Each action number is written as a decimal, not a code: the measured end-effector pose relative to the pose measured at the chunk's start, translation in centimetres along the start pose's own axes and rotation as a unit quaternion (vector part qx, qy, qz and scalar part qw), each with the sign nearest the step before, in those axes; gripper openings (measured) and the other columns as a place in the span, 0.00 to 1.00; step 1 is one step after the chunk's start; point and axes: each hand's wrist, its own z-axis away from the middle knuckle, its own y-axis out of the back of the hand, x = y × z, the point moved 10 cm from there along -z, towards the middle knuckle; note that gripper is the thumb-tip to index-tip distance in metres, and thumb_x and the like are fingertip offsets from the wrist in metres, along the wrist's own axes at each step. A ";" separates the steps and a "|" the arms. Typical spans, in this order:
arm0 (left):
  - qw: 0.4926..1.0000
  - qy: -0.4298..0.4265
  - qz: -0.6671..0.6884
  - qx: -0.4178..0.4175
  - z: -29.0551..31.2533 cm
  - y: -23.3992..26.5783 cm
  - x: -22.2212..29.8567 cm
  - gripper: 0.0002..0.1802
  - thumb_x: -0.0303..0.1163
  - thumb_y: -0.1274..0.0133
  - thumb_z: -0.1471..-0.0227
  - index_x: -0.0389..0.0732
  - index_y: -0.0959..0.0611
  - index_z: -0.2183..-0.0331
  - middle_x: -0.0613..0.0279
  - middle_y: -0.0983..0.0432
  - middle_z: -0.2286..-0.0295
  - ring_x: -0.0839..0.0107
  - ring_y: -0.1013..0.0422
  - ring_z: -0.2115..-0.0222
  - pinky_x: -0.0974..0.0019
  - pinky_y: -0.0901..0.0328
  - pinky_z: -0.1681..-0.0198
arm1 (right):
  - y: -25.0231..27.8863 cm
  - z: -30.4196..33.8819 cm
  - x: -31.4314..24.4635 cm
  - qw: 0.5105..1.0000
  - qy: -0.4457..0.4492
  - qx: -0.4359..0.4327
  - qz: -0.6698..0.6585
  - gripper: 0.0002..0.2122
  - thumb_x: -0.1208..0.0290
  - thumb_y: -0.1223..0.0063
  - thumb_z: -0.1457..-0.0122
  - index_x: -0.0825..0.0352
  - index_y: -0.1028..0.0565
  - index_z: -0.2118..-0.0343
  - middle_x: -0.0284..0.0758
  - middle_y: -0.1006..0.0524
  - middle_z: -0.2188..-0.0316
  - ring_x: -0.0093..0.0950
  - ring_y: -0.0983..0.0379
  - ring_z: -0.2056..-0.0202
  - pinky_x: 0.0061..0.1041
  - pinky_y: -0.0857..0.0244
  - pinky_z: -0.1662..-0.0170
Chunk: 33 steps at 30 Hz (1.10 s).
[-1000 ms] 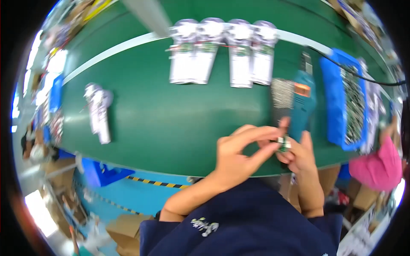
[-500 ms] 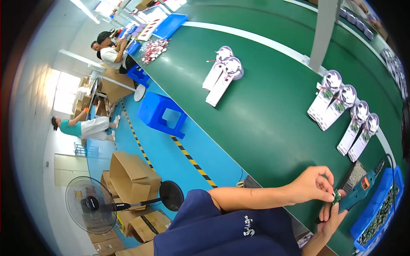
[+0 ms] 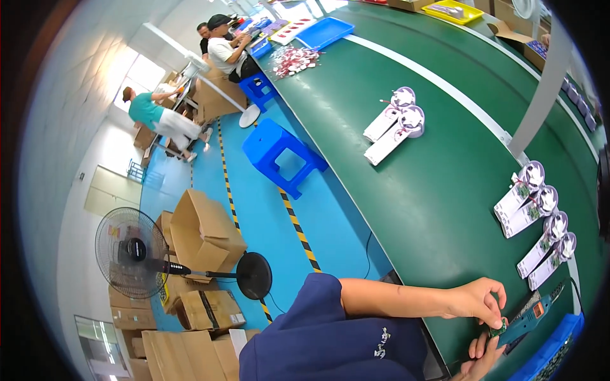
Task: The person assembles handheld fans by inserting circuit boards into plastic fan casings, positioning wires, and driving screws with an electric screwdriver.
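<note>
My left hand (image 3: 481, 301) reaches across from the left, fingertips pinched on a small green circuit board (image 3: 499, 328). Below it, my right hand (image 3: 484, 357) has curled fingers, its thumb against the same board. Just beyond the hands lies a teal handheld tool (image 3: 522, 326) with an orange panel and a dark tip. A dark grey, rough-textured strip (image 3: 528, 306) shows beside the tool. Farther along the bench, several white panels with round purple-rimmed ends (image 3: 526, 206) carry green boards. Two similar parts (image 3: 395, 130) rest farther left, without visible green boards.
A blue bin (image 3: 551, 348) of small parts stands at the green bench's (image 3: 438, 209) right. Behind it rises a grey post (image 3: 540, 95). A blue stool (image 3: 279, 149), a fan (image 3: 130, 251) and cardboard boxes (image 3: 203, 232) stand left. Two people sit at the far end; another stands farther left.
My view has swung, so the bench parts appear lower and farther right. Both hands stay together at the circuit board. The standing person has turned slightly.
</note>
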 end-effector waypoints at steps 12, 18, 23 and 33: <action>0.291 -0.202 -0.768 0.533 11.8 22.1 28.5 0.49 0.57 0.48 0.45 0.32 0.44 0.37 0.30 0.55 0.36 0.38 0.60 0.34 0.37 0.62 0.34 | -0.4 -0.2 -1.1 0.996 0.024 0.080 0.025 0.20 0.73 0.47 0.36 0.64 0.34 0.42 0.33 0.29 0.67 0.19 0.43 0.80 0.17 0.46 0.80; 0.371 -0.189 -0.771 0.481 11.2 22.5 27.3 0.38 0.49 0.48 0.42 0.33 0.37 0.40 0.32 0.44 0.41 0.41 0.47 0.39 0.43 0.52 0.38 | -0.1 0.3 -0.2 0.998 0.013 0.052 0.026 0.22 0.74 0.45 0.37 0.61 0.35 0.40 0.34 0.29 0.64 0.19 0.41 0.79 0.19 0.44 0.79; 0.413 -0.188 -0.786 0.419 10.7 16.0 19.5 0.37 0.43 0.47 0.41 0.31 0.39 0.39 0.30 0.49 0.39 0.39 0.51 0.37 0.40 0.54 0.37 | 0.8 0.5 0.9 0.998 0.067 0.016 -0.001 0.25 0.69 0.46 0.36 0.69 0.40 0.39 0.37 0.28 0.59 0.12 0.44 0.84 0.12 0.50 0.86; 0.474 -0.146 -0.835 0.239 11.2 3.1 13.2 0.37 0.32 0.32 0.58 0.42 0.27 0.45 0.53 0.34 0.50 0.51 0.39 0.49 0.52 0.45 0.46 | -2.5 1.3 -0.7 0.998 0.031 0.041 -0.025 0.28 0.69 0.40 0.42 0.72 0.38 0.42 0.41 0.23 0.61 0.11 0.41 0.84 0.13 0.46 0.84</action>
